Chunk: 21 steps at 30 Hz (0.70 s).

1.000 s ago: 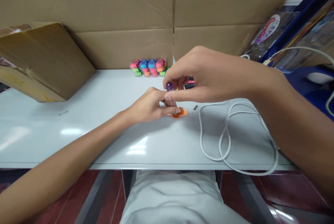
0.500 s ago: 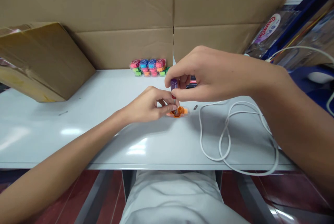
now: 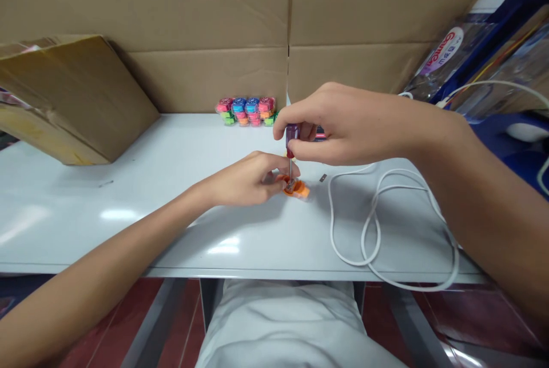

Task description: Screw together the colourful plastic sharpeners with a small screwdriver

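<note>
Head view: your right hand is gripping the screwdriver, best held upright; your left hand is pinching the orange piece.

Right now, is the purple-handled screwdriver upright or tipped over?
Upright: the purple-handled screwdriver has its handle on top, metal shaft pointing down.
</note>
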{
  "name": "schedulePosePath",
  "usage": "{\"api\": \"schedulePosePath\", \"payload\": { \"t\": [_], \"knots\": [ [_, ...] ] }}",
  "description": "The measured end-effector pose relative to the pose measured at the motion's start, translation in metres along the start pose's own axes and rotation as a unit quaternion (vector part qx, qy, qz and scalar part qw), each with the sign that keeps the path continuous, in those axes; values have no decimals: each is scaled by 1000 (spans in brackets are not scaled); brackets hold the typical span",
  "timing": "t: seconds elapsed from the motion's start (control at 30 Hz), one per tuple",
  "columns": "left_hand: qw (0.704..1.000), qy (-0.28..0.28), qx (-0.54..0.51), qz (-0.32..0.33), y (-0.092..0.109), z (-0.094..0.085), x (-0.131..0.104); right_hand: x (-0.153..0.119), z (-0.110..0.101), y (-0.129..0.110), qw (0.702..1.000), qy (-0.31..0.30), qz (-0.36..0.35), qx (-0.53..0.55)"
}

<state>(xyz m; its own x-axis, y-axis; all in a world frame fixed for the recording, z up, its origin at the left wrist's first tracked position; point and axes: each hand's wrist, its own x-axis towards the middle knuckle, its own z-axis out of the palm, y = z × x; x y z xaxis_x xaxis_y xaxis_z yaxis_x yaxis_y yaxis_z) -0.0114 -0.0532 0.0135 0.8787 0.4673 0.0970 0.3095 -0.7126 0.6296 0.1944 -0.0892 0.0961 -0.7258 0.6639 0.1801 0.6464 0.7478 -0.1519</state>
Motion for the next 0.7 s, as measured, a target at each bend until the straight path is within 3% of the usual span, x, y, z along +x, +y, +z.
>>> {"api": "schedulePosePath", "payload": {
  "t": [0.13,0.3,0.43,0.57,0.7],
  "knots": [
    [997,-19,-74,-13,-2,-1,0,-1,0,-1,1000,4,-2,6],
    [979,41,-193,-50,3,1,2,-2,-3,-4,1000,-4,0,25],
    [933,93,-333,-100,9,7,3,-2,-5,-5,999,-19,7,40],
    [867,116,-473,-105,8,15,7,0,-4,-3,999,-26,15,36],
    [822,142,-538,-124,5,21,12,1,-3,-2,998,-35,30,33]
  ]
}}
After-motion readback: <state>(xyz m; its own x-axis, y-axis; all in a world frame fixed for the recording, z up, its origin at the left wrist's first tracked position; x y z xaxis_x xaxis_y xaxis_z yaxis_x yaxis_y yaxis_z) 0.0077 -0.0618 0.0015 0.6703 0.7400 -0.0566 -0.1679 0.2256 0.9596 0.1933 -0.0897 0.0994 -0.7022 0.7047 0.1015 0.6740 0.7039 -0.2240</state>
